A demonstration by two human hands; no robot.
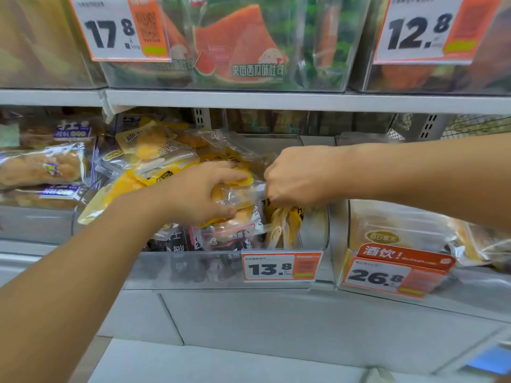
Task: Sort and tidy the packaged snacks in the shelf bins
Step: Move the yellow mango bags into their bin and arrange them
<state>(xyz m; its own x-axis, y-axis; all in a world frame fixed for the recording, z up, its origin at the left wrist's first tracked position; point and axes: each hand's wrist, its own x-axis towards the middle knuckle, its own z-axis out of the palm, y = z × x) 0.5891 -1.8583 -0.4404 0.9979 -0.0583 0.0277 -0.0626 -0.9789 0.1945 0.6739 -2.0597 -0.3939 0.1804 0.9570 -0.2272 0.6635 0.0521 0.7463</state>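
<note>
Packet in hand: we see a clear plastic snack packet with yellow print (240,189), holding a round golden bun, with a small barcode label on its lower face.
Where it sits: it is held over the clear plastic middle shelf bin (315,225), on top of the heap of like yellow packets (154,158) piled at the bin's back and left.
Long axis: the packet lies roughly level, its length running left to right, its sealed clear end pointing right.
Left hand (199,193): we see its fingers curled over the top of the packet and its thumb under it, clamped on the packet's left part.
Right hand (293,178): its fingers are bunched into a fist just at the packet's right end; they close on clear and yellow wrapping beneath the knuckles, but we cannot tell whether that is the same packet or one below.
Under the packet: dark packets with pink and white print (199,239) lie at the bin's front, and upright yellow packets (282,225) stand at its right.
Bin front: an orange and white price tag reading 13.8 (280,268) is clipped there.
Neighbours: long twisted pastries in clear wrap with purple labels (41,167) fill the left bin; the right bin carries a tag reading 26.8 (387,277).
Above: watermelon-print packets (243,48) sit behind a tag reading 17.8 (116,29).
</note>
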